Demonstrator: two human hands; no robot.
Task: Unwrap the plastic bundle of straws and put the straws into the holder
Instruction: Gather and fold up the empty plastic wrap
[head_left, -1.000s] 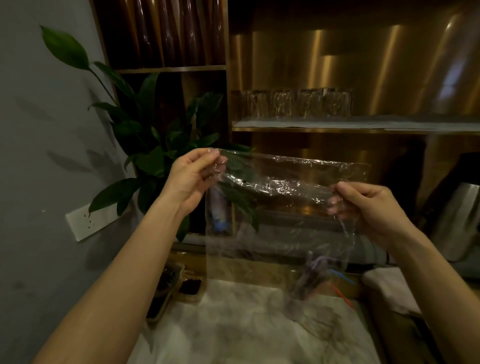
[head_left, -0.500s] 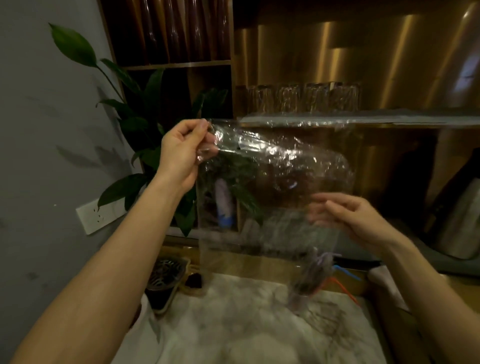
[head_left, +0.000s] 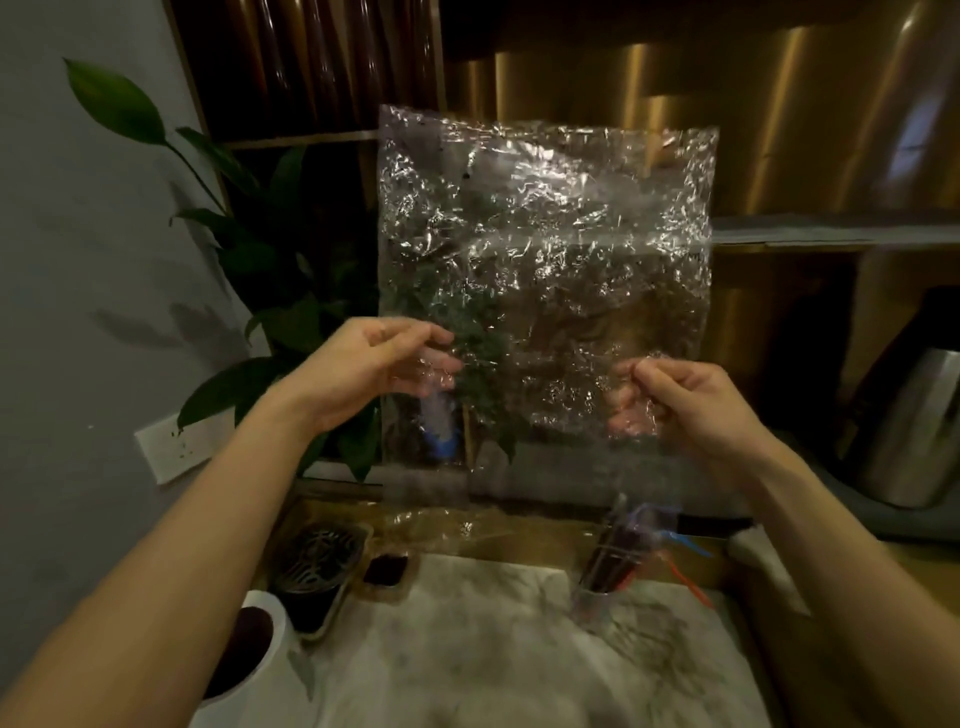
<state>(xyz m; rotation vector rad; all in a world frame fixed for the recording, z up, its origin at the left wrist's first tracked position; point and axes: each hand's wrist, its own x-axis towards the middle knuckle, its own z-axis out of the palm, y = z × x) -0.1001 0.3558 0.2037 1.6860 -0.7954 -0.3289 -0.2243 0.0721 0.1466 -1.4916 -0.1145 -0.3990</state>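
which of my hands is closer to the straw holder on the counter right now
Right. Your right hand pinches the plastic sheet above the straw holder, slightly to its right. Your left hand grips the sheet's other edge, well off to the holder's left.

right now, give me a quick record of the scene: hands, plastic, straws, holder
plastic sheet: empty, crinkled, held up and spread flat
left hand: pinches its lower left edge
right hand: grips its lower right edge
straws: in the holder, blue and orange ones leaning right
holder: clear, on the marble counter
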